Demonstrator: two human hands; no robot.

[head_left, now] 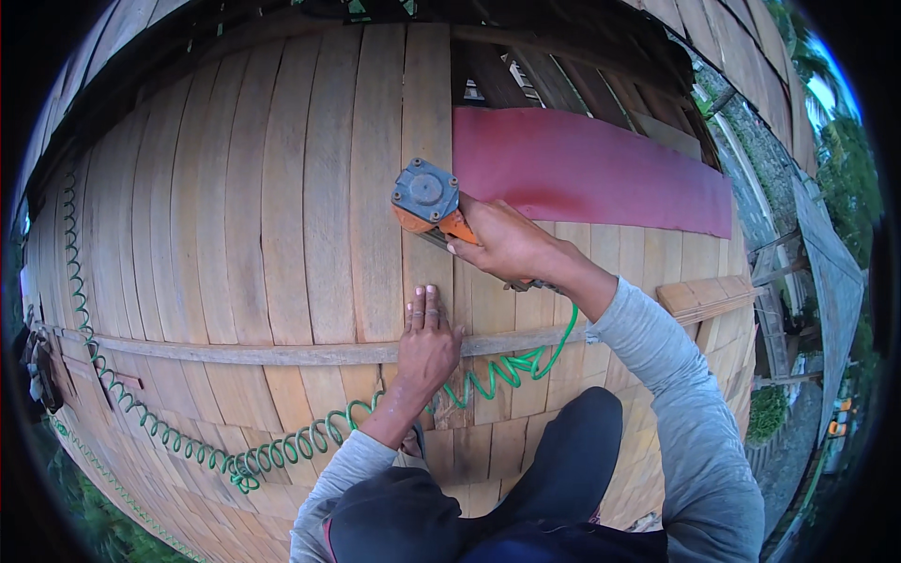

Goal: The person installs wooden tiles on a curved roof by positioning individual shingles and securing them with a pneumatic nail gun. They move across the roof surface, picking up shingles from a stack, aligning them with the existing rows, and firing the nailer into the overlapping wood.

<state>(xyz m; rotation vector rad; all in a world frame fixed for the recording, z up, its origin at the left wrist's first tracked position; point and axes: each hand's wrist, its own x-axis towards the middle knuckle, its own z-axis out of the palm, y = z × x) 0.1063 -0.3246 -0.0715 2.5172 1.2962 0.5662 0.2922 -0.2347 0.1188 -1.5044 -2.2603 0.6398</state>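
Here, your right hand gripped the nail gun at the frame's upper centre, over a board running top to bottom; your left hand, flat and outstretched, touched that board lower down.

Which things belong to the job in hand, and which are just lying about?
With the job:
orange air tool, in right hand
green coiled hose
board under left hand
likely red sheet, stacked boards

Apparently lying about:
dark bundle, far left
reddish strip near it
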